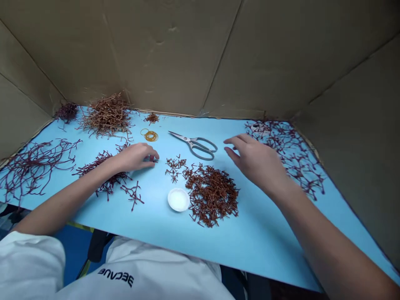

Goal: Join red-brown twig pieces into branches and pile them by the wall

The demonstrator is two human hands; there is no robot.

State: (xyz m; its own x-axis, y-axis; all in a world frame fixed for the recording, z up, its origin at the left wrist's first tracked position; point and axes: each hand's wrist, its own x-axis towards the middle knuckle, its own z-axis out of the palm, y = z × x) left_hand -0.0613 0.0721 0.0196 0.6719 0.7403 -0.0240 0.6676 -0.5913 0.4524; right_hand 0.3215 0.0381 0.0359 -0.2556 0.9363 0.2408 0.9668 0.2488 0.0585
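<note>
Sprigs (211,196) lie sorted on the bench (259,250), short central, long at the sides; left hand (136,157) curls, grip unclear; open right hand (254,160) hovers near scissors (193,145).

Matt blue paper board (262,246), steel scissors (187,142), rough brown cardboard (175,54)

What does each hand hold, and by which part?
The right hand holds nothing; the left hand's fingertips seem to touch a small reddish piece, hold unclear.

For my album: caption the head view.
Left hand by reddish sprigs, open right hand near steel scissors, on blue sheet.
</note>
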